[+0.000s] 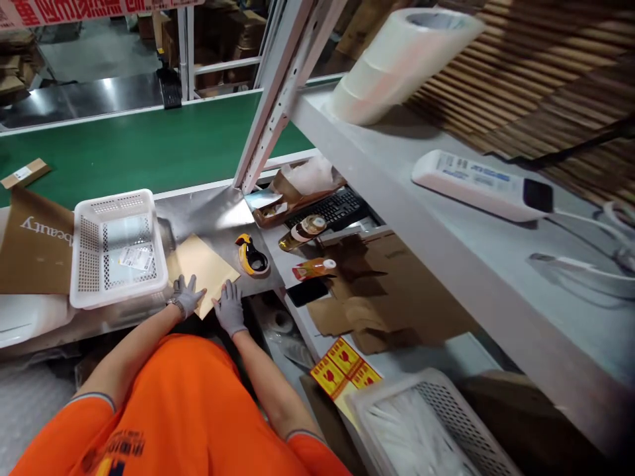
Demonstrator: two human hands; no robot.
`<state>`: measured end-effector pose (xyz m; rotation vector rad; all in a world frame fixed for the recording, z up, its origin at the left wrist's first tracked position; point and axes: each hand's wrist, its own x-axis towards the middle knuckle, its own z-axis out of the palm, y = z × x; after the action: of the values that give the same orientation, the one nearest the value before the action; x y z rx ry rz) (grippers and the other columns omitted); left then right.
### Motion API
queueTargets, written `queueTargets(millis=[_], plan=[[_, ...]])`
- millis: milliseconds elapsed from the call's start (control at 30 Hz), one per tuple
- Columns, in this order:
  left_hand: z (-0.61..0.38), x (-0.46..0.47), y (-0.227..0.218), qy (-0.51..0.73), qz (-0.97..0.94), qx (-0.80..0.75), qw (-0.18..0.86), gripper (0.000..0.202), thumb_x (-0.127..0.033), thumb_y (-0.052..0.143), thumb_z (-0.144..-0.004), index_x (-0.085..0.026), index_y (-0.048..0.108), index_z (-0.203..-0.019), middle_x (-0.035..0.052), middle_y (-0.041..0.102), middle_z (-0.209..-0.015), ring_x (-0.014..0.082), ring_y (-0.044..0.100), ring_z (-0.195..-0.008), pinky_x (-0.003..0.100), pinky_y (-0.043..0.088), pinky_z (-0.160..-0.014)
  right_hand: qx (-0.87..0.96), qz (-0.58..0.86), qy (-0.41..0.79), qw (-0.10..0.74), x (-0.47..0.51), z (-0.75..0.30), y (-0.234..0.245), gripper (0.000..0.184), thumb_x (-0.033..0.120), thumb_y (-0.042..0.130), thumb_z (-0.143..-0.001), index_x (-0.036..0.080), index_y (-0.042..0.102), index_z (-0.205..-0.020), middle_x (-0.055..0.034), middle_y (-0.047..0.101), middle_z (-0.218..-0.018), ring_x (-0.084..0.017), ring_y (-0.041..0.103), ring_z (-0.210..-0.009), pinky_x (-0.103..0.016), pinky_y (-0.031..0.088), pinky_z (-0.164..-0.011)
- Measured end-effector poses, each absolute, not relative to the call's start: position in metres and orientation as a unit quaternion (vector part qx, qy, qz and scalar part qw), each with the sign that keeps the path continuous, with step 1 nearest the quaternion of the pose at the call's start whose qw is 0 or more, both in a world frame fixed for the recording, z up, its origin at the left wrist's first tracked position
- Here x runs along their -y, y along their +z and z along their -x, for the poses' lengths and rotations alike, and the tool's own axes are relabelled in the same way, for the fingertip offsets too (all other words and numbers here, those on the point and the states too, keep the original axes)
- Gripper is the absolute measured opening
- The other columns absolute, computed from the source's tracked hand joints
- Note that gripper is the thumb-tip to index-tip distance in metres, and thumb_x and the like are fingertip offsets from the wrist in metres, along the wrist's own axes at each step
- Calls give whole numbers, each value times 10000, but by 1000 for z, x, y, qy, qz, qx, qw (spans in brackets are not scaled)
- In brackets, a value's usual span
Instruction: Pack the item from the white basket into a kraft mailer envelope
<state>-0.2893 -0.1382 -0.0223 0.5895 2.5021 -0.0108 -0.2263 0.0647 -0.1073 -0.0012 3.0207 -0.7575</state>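
Note:
A tan paper envelope (pixel 202 259) lies slantwise on the metal worktop (pixel 218 210), its near corner reaching the table's front edge. My left hand (pixel 187 296), in a grey glove, rests on its left side with the fingers spread. Along the right edge of the envelope lies my right hand (pixel 229 309), also gloved, fingers stretched out and thumb apart. Neither hand is closed round anything. Just right of the envelope sits a yellow and black tape dispenser (pixel 252 256). A white plastic basket (pixel 119 301) with a labelled packet (pixel 136 258) inside stands to the left.
A green conveyor belt (pixel 149 139) runs behind the worktop. The brown "beauty" box (pixel 37 244) is at left. Bottles (pixel 303 231), a phone (pixel 307 291) and a keyboard (pixel 330 210) lie right. A shelf (pixel 377 178) with tape rolls (pixel 381 73) juts in above them.

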Motion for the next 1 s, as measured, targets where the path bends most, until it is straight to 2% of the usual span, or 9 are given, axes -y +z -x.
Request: queueTargets(millis=[133,267,400,600,733,833,900,933,1000], plan=[[289,141,-24,-8,-229,-932,280,693,-335,718,-1032,-395,556,-1703,174,159,-1916,662,188,-1669,816,216,-1281,-975,9,-215,51,-84,242,-91,804,480,580,-1075,-42,492,-1680,-289,339,-1838,-495,281,-1702,-655,166,-1411],[280,142,-27,-5,-291,-911,294,881,-166,812,-914,-446,536,-1703,141,195,-1916,589,182,-1706,768,155,-1333,-979,10,-184,85,-92,251,-80,826,522,569,-1082,-13,471,-1704,-265,317,-1855,-481,257,-1717,-632,162,-1411],[267,141,-32,-34,-377,-869,319,871,-167,824,-882,-373,569,-1690,154,219,-1911,501,173,-1748,753,113,-1368,-981,12,-172,85,-92,256,-80,767,464,550,-1086,-3,496,-1692,-265,362,-1838,-460,278,-1713,-605,159,-1413],[263,140,-29,-29,-385,-871,304,784,-143,770,-908,-329,619,-1654,165,263,-1896,497,230,-1736,759,166,-1360,-980,-33,-190,59,-84,263,-93,690,351,523,-1075,-29,533,-1651,-289,380,-1820,-428,343,-1686,-599,224,-1398],[261,138,-18,13,-363,-881,304,796,-82,847,-778,-319,732,-1529,153,341,-1868,497,279,-1715,750,212,-1356,-981,-61,-177,44,-80,271,-94,667,328,453,-1097,-48,537,-1642,-311,430,-1785,-433,394,-1653,-611,258,-1378],[256,135,-4,3,-362,-877,315,642,-115,911,-704,-281,842,-1321,165,484,-1782,504,419,-1628,714,356,-1301,-982,-83,-164,32,-81,282,-89,685,332,432,-1086,-103,555,-1601,-365,521,-1693,-461,453,-1601,-628,282,-1355],[255,135,8,14,-361,-873,328,420,-193,865,-797,-274,872,-1209,153,683,-1588,435,613,-1463,601,509,-1197,-983,-87,-159,25,-82,289,-86,687,318,431,-1066,-139,582,-1556,-396,567,-1626,-483,486,-1567,-631,305,-1335],[255,137,16,35,-362,-872,328,353,-234,807,-872,-274,871,-1217,145,754,-1476,390,692,-1357,530,565,-1124,-984,-89,-155,21,-83,290,-86,683,316,429,-1059,-135,596,-1544,-399,574,-1615,-489,494,-1559,-630,318,-1324],[261,148,36,100,-368,-877,292,383,-294,679,-997,-266,835,-1346,134,817,-1343,323,773,-1200,426,612,-1003,-985,-97,-142,4,-82,288,-90,690,341,434,-1054,-104,606,-1552,-396,533,-1655,-504,473,-1577,-643,328,-1309]])
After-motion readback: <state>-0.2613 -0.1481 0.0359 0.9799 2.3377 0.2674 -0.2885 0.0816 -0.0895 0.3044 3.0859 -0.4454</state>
